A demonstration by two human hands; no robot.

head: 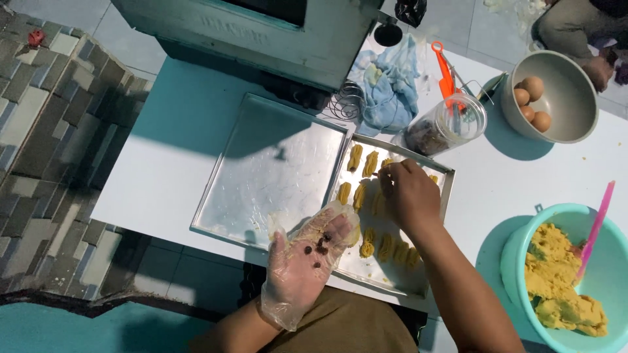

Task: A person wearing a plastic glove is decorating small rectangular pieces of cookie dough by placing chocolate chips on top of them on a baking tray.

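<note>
On the left, an empty steel tray (261,170) lies on the tabletop (170,163). The gloved left hand (304,258) hovers palm up, fingers spread, cupping dark chips (318,246). Next over, the cookie tray (446,189) carries rows of piped yellow dough pieces (362,162). The bare right hand (409,193) is pinched over one near the far edge, topping it, I'd say. Next calls for another chip from the palm, set on a bare piece. Far right, a dough bowl (611,274).

Bright daylight, cool cast, hard shadows
Glare whitens the worktop (163,170) and the empty tray (275,170); deep shadow under the oven (248,33); mild edge distortion, focus fairly sharp.
</note>
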